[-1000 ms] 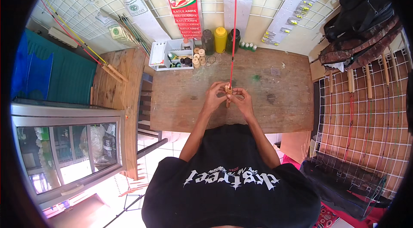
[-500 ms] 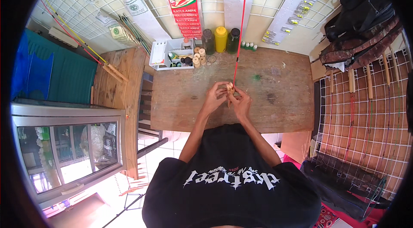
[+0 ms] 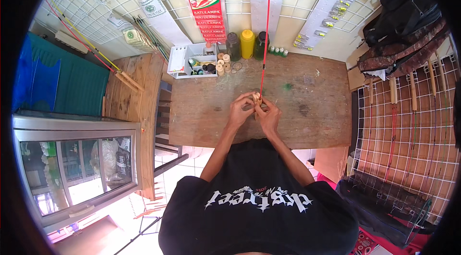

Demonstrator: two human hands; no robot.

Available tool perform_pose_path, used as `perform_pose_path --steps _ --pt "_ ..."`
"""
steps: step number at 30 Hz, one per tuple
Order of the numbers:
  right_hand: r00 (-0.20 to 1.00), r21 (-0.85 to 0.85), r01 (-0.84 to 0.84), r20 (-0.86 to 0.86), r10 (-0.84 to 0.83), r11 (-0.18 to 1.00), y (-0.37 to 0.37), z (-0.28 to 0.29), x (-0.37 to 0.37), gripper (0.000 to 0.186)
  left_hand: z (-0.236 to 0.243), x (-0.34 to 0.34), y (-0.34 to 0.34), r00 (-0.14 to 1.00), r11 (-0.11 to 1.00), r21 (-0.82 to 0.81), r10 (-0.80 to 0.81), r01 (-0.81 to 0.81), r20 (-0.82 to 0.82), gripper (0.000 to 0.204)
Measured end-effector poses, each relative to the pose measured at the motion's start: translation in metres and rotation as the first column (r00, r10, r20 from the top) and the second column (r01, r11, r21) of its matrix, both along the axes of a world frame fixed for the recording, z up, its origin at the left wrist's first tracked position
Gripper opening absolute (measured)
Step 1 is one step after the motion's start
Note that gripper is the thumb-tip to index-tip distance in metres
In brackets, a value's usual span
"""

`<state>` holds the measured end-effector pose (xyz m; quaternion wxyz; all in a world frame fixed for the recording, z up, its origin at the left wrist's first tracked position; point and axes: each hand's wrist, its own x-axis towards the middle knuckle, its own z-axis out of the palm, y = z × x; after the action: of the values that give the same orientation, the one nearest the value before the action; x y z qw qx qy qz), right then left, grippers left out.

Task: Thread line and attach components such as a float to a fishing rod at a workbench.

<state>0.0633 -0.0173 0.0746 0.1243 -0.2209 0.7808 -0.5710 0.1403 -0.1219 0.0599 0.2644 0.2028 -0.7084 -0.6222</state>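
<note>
A thin red fishing rod (image 3: 265,38) with dark bands stands up from my hands, above the front half of the wooden table. My right hand (image 3: 270,116) is closed around its wooden handle end, fingers pinched near the base of the red shaft. Beside it, my left hand (image 3: 241,111) is closed too, its fingertips at a small pale round piece (image 3: 256,96) next to the rod's base. The fingers partly cover that piece, and I cannot make out its kind. The lower end of the handle is mostly hidden by my hands.
On the wooden table (image 3: 206,111), a white divided organizer (image 3: 178,62) holds small bottles. Beside it are several pale spools (image 3: 221,66), a yellow bottle (image 3: 247,44), two dark jars and small green bottles (image 3: 278,51). More rods hang on the right wire rack (image 3: 413,91).
The upper part of the red rod has tilted slightly to the left. Both hands stay in nearly the same place, with small finger movements.
</note>
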Motion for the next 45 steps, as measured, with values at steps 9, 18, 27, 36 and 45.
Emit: perform_pose_path --steps 9,18,27,36,45 --pt "1.000 -0.023 0.022 0.017 -0.022 0.999 -0.002 0.003 0.001 0.030 -0.010 0.002 -0.006 0.997 0.999 -0.022 -0.049 0.047 -0.057 0.008" --pt "0.989 0.166 0.042 -0.147 -0.017 0.985 -0.001 0.004 0.003 0.031 -0.022 0.009 -0.012 0.982 0.959 0.239 -0.117 0.150 -0.145 0.007" --pt "0.976 0.118 -0.032 -0.209 0.056 0.993 0.002 0.000 0.001 0.032 -0.019 0.006 -0.023 0.985 0.889 0.433 -0.092 0.147 -0.145 0.011" --pt "0.985 0.078 -0.055 -0.161 0.067 0.995 0.004 0.006 0.004 0.033 -0.039 0.021 -0.059 0.950 0.777 0.561 -0.306 0.286 -0.059 0.013" --pt "0.987 0.092 -0.088 -0.125 0.099 0.992 0.005 -0.002 0.000 0.033 -0.037 -0.007 -0.036 0.977 0.853 0.492 -0.212 0.174 0.023 0.017"
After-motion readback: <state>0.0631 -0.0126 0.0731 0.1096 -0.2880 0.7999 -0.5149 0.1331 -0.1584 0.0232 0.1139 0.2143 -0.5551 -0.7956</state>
